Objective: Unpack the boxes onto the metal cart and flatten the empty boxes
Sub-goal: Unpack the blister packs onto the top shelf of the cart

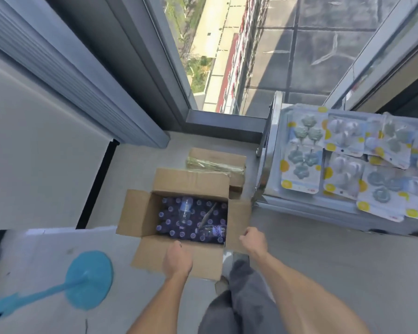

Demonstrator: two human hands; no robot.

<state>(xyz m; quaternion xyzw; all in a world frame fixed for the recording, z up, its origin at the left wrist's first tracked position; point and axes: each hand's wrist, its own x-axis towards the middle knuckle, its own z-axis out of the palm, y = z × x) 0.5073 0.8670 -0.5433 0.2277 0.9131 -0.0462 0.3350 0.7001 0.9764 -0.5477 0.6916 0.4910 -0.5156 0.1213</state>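
A grey floor (323,261) runs up to a tall window (227,56) looking down on a street. On the floor stands an open cardboard box (140,213), flaps spread, packed with purple-capped bottles (176,222); two clear bottles lie loose on top. The left hand (177,260) hangs over the near flap, fingers curled under, grip unclear. The right hand (253,239) pinches the right flap's edge. Beyond it lies a second, taped box (217,162). At the right, the metal cart (266,174) carries blister packs (302,150). A blue stand (89,280) sits at the left.
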